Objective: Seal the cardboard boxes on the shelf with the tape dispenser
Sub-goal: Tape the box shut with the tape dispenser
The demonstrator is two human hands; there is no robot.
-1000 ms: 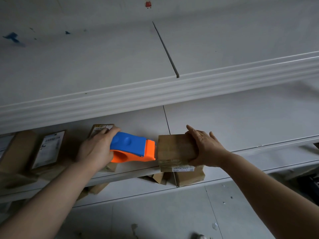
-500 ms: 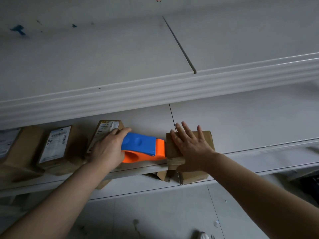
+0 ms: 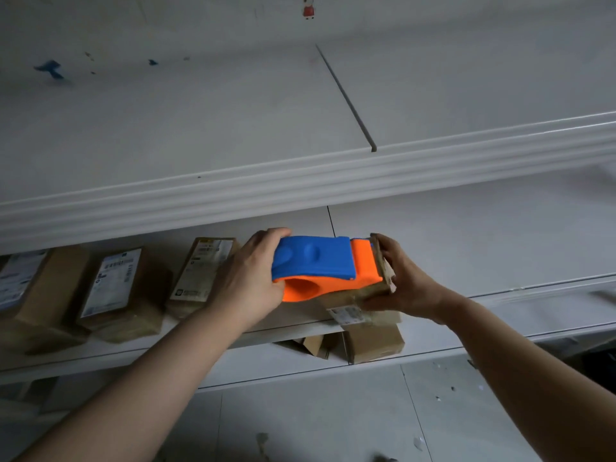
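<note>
The left hand (image 3: 248,278) grips the blue and orange tape dispenser (image 3: 325,266), which lies on top of a small cardboard box (image 3: 358,303) at the front edge of the shelf (image 3: 500,248). The right hand (image 3: 398,278) holds this box by its right end, fingers curled around it. Three other labelled boxes (image 3: 113,291) stand to the left on the same shelf.

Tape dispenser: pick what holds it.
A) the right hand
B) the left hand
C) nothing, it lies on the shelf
B: the left hand grips the blue-and-orange tape dispenser, while the right hand holds the cardboard box.
</note>
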